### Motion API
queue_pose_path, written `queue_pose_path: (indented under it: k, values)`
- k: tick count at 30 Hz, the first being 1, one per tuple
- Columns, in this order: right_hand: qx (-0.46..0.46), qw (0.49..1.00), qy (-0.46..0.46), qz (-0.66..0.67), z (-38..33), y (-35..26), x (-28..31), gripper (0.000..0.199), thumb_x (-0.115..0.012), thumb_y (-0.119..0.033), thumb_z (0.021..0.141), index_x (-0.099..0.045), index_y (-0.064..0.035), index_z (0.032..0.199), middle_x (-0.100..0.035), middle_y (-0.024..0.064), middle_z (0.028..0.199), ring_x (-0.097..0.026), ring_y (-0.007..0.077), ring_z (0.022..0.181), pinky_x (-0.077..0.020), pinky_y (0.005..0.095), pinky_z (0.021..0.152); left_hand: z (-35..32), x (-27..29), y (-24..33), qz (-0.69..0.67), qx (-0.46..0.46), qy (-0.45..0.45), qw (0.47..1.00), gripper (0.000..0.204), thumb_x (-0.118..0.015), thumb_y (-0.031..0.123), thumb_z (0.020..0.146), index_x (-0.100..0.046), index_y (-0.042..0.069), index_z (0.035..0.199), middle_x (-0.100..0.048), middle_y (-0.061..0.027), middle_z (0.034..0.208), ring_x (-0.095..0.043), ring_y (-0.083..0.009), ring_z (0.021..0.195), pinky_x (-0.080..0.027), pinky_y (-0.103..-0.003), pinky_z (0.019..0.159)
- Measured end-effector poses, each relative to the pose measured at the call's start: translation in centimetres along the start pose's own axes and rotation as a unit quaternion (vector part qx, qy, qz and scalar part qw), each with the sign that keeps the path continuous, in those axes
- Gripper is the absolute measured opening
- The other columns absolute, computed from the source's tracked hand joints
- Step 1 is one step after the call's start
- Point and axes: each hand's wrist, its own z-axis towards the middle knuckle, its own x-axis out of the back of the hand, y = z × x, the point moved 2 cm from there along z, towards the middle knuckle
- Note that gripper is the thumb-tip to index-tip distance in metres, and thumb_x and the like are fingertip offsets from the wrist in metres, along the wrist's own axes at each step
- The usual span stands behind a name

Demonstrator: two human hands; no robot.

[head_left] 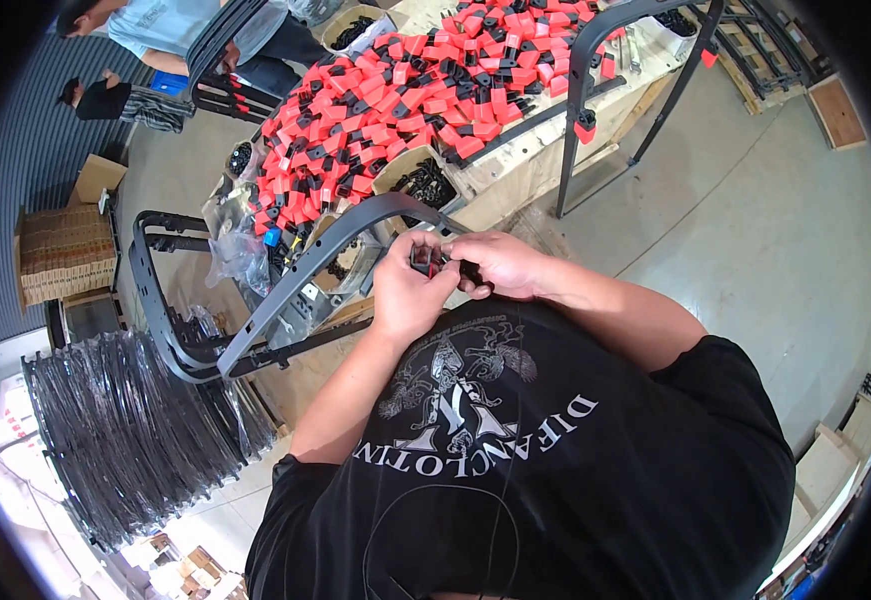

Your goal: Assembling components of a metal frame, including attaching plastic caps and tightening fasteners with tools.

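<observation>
My left hand [407,290] and my right hand [500,265] meet close to my chest, both gripping one small red and black plastic clip [427,259]. The clip sits against the end of a curved dark grey metal frame [325,265] that arcs away to the lower left. My fingers hide most of the clip. Beyond my hands, a large heap of the same red and black clips [405,95] covers the workbench.
A second dark arched frame [605,60] stands on the bench at upper right. Boxes of black parts [427,185] sit by the heap. A stack of plastic-wrapped frames [125,430] lies at left, with stacked cardboard [60,250] behind. Another person [170,30] works at upper left.
</observation>
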Motion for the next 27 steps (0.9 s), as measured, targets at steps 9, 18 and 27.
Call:
queue_pose_path:
  k: [9,18,27]
  values:
    - [-0.032,0.998,0.058,0.024,0.6,0.7,2.7,0.022,-0.066,-0.027,0.099,-0.058,-0.0076,0.092,-0.050,-0.0011,0.075,-0.040,0.0086,0.055,-0.0282,0.0245,0.046,1.3,-1.1,-5.6,-0.041,0.015,-0.037,0.998,0.031,-0.080,0.007,0.082,-0.060,-0.001,0.105,-0.065,-0.0042,0.091,-0.062,-0.0116,0.081,-0.052,-0.028,0.074]
    - [-0.009,0.975,0.221,-0.009,3.3,1.4,6.8,0.025,-0.069,-0.026,0.096,-0.055,-0.0101,0.084,-0.046,-0.0034,0.073,-0.039,0.0074,0.058,-0.0267,0.0251,0.047,2.8,-5.6,-13.7,-0.368,0.274,-0.173,0.872,0.032,-0.073,0.012,0.091,-0.061,-0.003,0.117,-0.069,-0.0093,0.100,-0.065,-0.0167,0.088,-0.052,-0.030,0.077]
    - [0.000,0.968,0.246,-0.045,5.1,0.8,7.4,0.026,-0.070,-0.028,0.096,-0.055,-0.0101,0.085,-0.048,-0.0032,0.071,-0.040,0.0077,0.058,-0.0274,0.0255,0.047,3.9,-7.5,-14.9,-0.406,0.258,-0.162,0.861,0.028,-0.072,0.010,0.092,-0.063,0.000,0.116,-0.069,-0.0075,0.104,-0.065,-0.0167,0.093,-0.051,-0.030,0.082]
